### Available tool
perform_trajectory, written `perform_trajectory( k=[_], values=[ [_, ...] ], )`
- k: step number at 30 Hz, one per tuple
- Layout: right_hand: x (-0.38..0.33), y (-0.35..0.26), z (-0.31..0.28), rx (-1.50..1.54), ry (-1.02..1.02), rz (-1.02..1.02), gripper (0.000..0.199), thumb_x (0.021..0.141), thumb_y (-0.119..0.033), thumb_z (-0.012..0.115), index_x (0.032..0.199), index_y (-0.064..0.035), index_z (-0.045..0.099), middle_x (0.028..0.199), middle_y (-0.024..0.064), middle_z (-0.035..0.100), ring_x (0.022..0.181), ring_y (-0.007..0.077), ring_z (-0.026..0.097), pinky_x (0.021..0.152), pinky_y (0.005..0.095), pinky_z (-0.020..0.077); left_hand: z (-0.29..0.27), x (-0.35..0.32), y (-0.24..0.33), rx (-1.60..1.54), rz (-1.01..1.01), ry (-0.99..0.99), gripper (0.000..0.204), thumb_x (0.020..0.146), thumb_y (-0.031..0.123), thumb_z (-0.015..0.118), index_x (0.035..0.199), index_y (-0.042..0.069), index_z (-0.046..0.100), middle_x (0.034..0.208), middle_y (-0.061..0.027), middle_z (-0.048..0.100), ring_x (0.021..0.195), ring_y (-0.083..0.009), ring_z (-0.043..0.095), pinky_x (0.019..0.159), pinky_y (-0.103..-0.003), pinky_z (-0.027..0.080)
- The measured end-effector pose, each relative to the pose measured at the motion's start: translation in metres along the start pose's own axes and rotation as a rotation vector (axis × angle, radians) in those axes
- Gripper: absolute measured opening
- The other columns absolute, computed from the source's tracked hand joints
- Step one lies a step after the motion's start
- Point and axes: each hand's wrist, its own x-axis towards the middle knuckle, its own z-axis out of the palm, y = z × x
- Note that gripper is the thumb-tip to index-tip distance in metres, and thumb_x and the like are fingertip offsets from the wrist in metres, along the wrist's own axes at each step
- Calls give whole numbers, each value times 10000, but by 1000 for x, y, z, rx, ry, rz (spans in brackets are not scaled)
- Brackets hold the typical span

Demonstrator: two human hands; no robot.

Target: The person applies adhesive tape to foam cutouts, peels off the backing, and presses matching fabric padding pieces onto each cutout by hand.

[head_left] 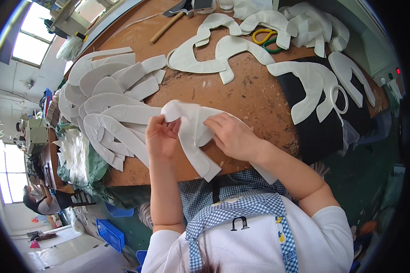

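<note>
Over the front part of the table I hold a white, curved fabric piece (191, 126) that looks like a shoe-upper part. My left hand (161, 139) pinches its upper left end between thumb and fingers. The fingers of my right hand (232, 135) are closed on its right side, partly covering it. One leg of the piece hangs toward the table's front edge. To the left, close to my left hand, lies a fanned heap of similar white curved pieces (107, 86). Whether the held piece is one layer or more, I cannot tell.
More white U-shaped pieces (187, 57) lie across the back of the brown table (255, 84). Scissors with yellow and green handles (265, 37) rest among them. A wooden-handled hammer (167, 28) lies at the back left. Black material (319, 141) sits at right beneath other pieces.
</note>
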Motion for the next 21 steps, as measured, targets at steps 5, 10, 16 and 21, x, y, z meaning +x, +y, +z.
perform_trajectory(
  k=[5, 10, 16, 21],
  values=[
    [6, 7, 13, 66, -158, 96, 324, 891, -174, 661, 1135, 37, 631, 1211, 165, 613, 1188, 343, 537, 1010, 428, 465, -51, -44, 145, -198, 214, -400, 375, 867, 73, 626, 1190, -105, 559, 1132, -208, 680, 1000, -288, 691, 906, -388, 577],
    [16, 4, 7, 438, -199, 289, 419, 997, -327, 579, 1190, 42, 620, 1211, 157, 628, 1108, 295, 609, 969, 400, 489, 57, -107, 138, 624, 1232, 137, 272, 921, 130, 465, 1032, -74, 606, 1102, -152, 663, 1041, -259, 670, 927, -385, 553],
    [48, -4, -28, 1441, -273, 717, 510, 973, -316, 652, 1337, 15, 518, 1134, 104, 661, 1013, 149, 651, 841, 280, 545, 88, -74, -15, 1546, 548, -523, 146, 801, -22, 660, 944, -5, 637, 1068, -146, 710, 913, -274, 705, 797, -346, 537],
    [39, 41, -24, 1206, -49, 760, 446, 853, -7, 682, 1279, 28, 554, 1052, 76, 674, 953, 130, 660, 835, 278, 534, 73, -65, -55, 1540, 671, -470, 158, 873, 90, 681, 1006, 6, 673, 1105, -137, 706, 897, -315, 689, 814, -364, 537]
  ],
)
